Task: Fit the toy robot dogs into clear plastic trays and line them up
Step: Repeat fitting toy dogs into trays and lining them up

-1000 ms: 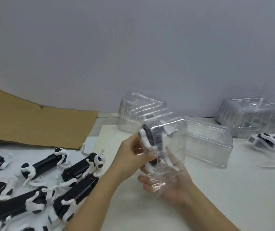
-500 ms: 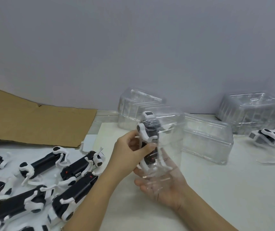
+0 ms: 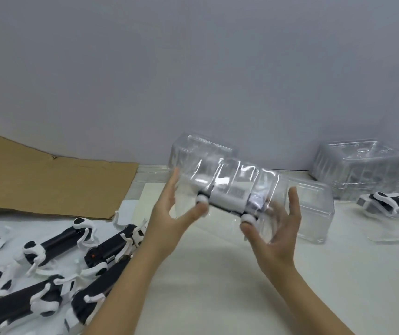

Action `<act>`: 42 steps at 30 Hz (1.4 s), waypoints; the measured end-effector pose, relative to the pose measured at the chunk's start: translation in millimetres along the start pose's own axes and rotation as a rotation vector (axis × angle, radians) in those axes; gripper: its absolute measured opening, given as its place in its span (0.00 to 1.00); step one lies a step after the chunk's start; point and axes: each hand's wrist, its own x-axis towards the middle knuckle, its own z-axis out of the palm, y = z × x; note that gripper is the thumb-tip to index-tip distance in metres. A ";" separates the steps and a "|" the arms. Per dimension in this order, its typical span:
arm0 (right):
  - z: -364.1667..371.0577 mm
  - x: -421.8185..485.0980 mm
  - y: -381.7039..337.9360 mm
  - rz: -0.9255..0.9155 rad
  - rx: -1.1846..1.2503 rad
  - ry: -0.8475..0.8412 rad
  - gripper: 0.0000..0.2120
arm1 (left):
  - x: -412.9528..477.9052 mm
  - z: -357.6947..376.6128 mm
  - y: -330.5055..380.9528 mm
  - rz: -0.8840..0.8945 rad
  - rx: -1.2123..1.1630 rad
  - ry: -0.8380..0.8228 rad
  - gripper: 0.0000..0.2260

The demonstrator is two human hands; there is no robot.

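Observation:
I hold a clear plastic tray (image 3: 229, 175) lengthwise in the air above the white table (image 3: 217, 286). A black and white toy robot dog (image 3: 227, 200) lies inside it, belly side toward me. My left hand (image 3: 169, 218) grips the tray's left end, thumb on a white leg joint. At the tray's right end my right hand (image 3: 278, 233) grips the same way, its thumb on the other joint. Several loose toy dogs (image 3: 56, 240) lie at the lower left. Another dog in a tray (image 3: 391, 201) sits at the far right.
An empty clear tray (image 3: 314, 209) lies just behind my right hand, and another tray (image 3: 198, 148) stands against the wall. A stack of trays (image 3: 357, 165) sits at the back right. Flat brown cardboard (image 3: 48, 184) leans at the left.
The tray with the dog has turned from upright to lying lengthwise. My hands have shifted to its two ends, thumbs on the dog's joints.

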 end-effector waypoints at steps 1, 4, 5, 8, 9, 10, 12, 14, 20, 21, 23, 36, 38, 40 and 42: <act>-2.7 -0.8 3.7 -0.171 -0.085 -0.061 0.47 | -1.6 1.9 -2.4 0.041 0.006 0.002 0.37; -11.4 6.9 7.1 -0.530 -0.257 -0.180 0.49 | -5.6 -0.3 -7.8 0.102 -0.049 0.090 0.33; -13.1 9.6 6.5 -0.596 -0.291 -0.187 0.46 | -6.6 -2.0 -9.9 0.120 -0.035 0.132 0.31; -14.8 10.4 9.6 -0.802 -0.392 -0.131 0.36 | -11.4 -1.9 -10.3 0.195 -0.010 0.240 0.22; -14.9 11.3 10.6 -0.858 -0.399 -0.117 0.33 | -12.7 -0.7 -9.5 0.214 0.004 0.274 0.21; -14.9 12.0 11.3 -0.895 -0.398 -0.103 0.30 | -13.7 0.4 -8.4 0.232 0.027 0.309 0.22; -14.8 13.3 10.1 -0.903 -0.392 -0.090 0.32 | -15.6 1.3 -5.4 0.276 0.068 0.358 0.24; -16.9 13.0 8.6 -0.839 -0.387 -0.099 0.37 | -16.6 0.8 -4.2 0.286 0.087 0.354 0.23; -8.5 18.9 -23.2 -0.023 -0.108 -0.123 0.47 | -9.3 -8.3 8.4 0.178 0.058 0.234 0.27; -8.7 24.0 -28.3 0.114 -0.046 -0.146 0.47 | -7.2 -10.3 12.3 0.166 0.027 0.178 0.26; -11.7 35.3 -34.0 0.311 0.047 -0.254 0.46 | -4.5 -10.2 20.0 0.068 -0.055 0.067 0.27; -24.9 54.9 -45.2 0.769 -0.062 -0.374 0.37 | -6.5 6.4 22.4 -0.170 0.102 0.018 0.33; -39.2 58.0 -49.3 0.850 -0.101 -0.402 0.32 | -8.0 7.1 20.3 -0.243 0.197 -0.110 0.41; -60.7 56.0 -54.3 0.901 -0.209 -0.420 0.34 | -12.2 10.1 20.9 -0.362 0.263 -0.225 0.45; -82.6 48.7 -59.8 0.938 -0.334 -0.469 0.38 | -15.8 16.9 15.8 -0.457 0.263 -0.287 0.35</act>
